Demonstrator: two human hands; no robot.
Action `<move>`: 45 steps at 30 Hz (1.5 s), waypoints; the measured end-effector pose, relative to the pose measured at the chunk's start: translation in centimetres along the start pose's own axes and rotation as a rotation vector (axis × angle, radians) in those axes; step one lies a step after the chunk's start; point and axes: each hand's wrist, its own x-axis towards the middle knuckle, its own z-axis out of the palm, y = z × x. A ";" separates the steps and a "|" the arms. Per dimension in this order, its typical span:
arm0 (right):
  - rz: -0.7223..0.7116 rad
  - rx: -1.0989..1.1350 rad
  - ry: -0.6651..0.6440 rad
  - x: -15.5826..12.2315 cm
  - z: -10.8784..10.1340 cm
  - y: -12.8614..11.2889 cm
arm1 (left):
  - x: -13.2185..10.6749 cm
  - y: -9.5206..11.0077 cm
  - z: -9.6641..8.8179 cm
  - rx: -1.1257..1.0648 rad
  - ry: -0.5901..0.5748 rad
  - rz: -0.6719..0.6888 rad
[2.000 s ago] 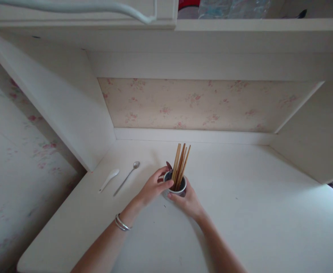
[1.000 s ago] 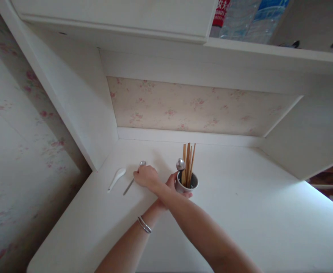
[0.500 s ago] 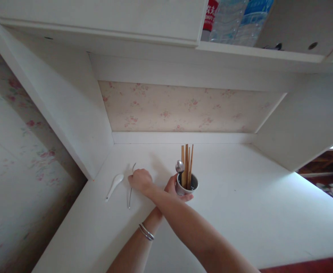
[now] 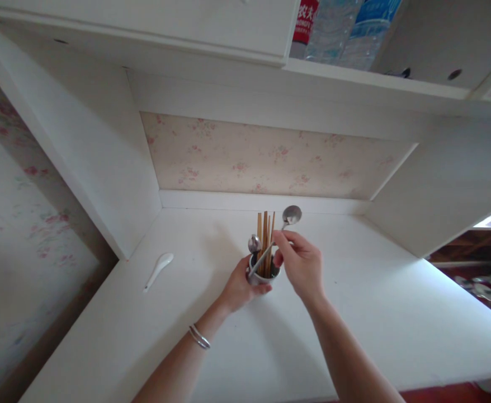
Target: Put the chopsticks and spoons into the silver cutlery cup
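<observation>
One long-handled metal spoon [image 4: 291,215] gripped in the right hand [image 4: 304,267], just right of the frame's centre and below mid-height. Fingers of this hand are closed, pinching the handle; bowl of the spoon points to the upper right, handle slants down to the lower left. Lower end of the handle overlaps the near left rim of the grey cup [image 4: 264,281]; cannot tell whether it touches.

Left hand [image 4: 240,286]: fingers closed around the cup's left side, thumb along its lower front. Cup located near the frame's centre, slightly below the middle, mouth up. Contents: several wooden chopsticks [image 4: 265,242], standing close to upright, plus a second metal spoon [image 4: 254,243], bowl up, at the left of the chopsticks.

White spoon [image 4: 158,271] lies on the tabletop [image 4: 354,341] at left of centre, well apart from both hands, its bowl end toward the upper right. Two silver-coloured bangles [image 4: 199,337] on the left wrist.

Upper right of the frame: clear bottles [image 4: 360,33] on a shelf, one red label beside them.
</observation>
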 end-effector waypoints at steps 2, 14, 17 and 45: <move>-0.036 -0.106 0.116 0.7 -1.8 0.9 | 0.0 0.0 0.1 0.040 0.002 -0.001; -0.100 -0.459 0.038 0.3 -1.9 7.7 | 0.2 -0.8 0.1 0.026 0.044 0.007; -0.031 -0.448 -0.052 0.1 -1.5 8.8 | 0.4 -1.0 0.1 0.017 0.055 0.025; 0.120 0.233 -0.381 -4.1 0.3 16.1 | -2.9 4.5 -9.4 0.994 0.179 -0.108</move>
